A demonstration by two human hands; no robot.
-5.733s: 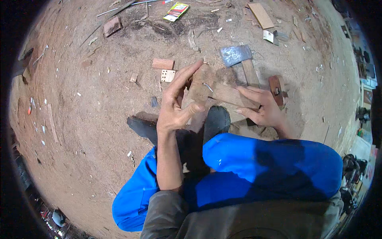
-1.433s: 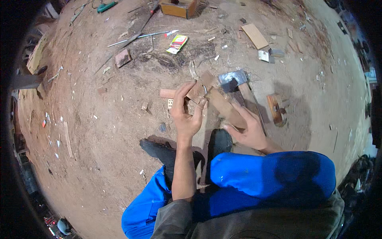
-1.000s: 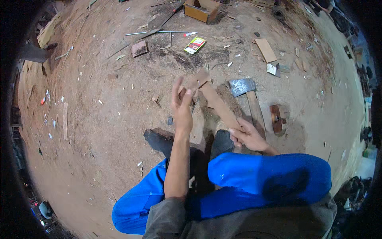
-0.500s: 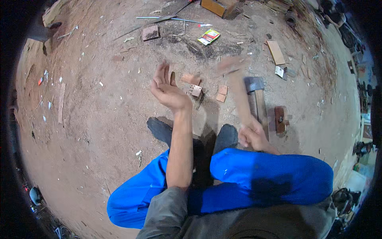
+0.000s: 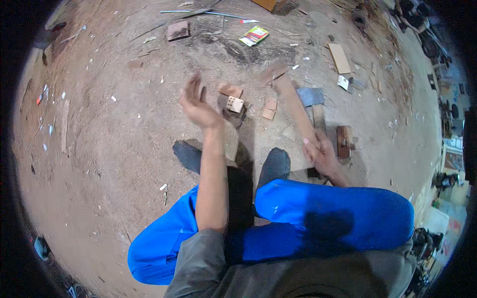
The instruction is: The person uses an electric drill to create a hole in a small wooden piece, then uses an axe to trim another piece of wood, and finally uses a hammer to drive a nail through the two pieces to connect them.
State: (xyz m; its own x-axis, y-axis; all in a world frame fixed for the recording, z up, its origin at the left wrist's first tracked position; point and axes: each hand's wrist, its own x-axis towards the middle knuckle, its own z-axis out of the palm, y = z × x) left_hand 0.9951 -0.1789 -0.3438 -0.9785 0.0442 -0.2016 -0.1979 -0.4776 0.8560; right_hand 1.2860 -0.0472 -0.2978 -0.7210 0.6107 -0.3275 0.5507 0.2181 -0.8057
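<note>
My right hand (image 5: 320, 151) is closed round the lower part of a hammer's (image 5: 293, 102) long wooden handle. Its brownish head is smeared by motion and tilts up and to the left. My left hand (image 5: 201, 107) is raised, palm up, fingers apart and slightly curled, with nothing in it. Just right of it on the ground lie a pale block with dark holes (image 5: 235, 104), a reddish wood piece (image 5: 230, 90) and small flat wood pieces (image 5: 269, 108). An axe (image 5: 310, 97) with a grey-blue metal head lies partly under the hammer and right hand.
A brown wooden hand plane (image 5: 344, 141) sits right of my right hand. Farther off are a pale board (image 5: 339, 58), a yellow-green packet (image 5: 254, 36), a reddish block (image 5: 178, 31) and a thin blue rod (image 5: 203, 13). My socked feet (image 5: 274, 166) rest close below the wood pieces.
The hammer has swung slightly left, its head now nearer the wood pieces, and my right hand sits a little higher. My left hand keeps its raised, open pose. The view has shifted slightly.
</note>
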